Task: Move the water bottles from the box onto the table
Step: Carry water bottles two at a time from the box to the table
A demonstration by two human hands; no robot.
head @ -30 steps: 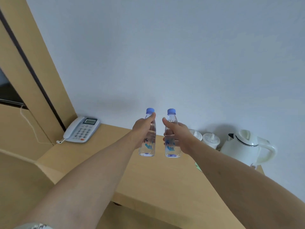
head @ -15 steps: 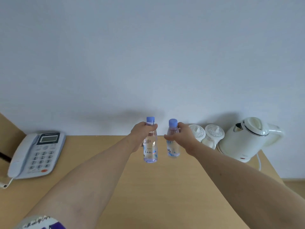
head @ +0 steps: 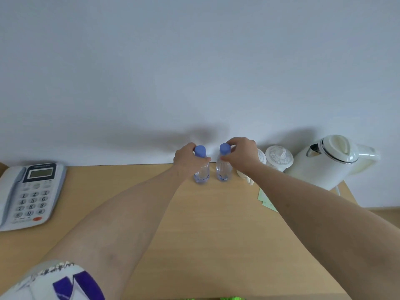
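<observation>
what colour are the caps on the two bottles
Both caps are blue: left bottle's cap, right bottle's cap. The head view shows them clearly.

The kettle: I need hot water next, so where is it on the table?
In the head view the white kettle stands at the table's far right corner against the wall, just right of the lidded cups.

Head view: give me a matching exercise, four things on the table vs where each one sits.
Things:
1. telephone
2. kettle
3. left bottle
4. right bottle

Places:
A. far right of the table, by the wall
B. upright, gripped near the cap by the right hand
C. far left of the table
D. upright, gripped near the cap by the left hand

Pairs: 1-C, 2-A, 3-D, 4-B
</observation>
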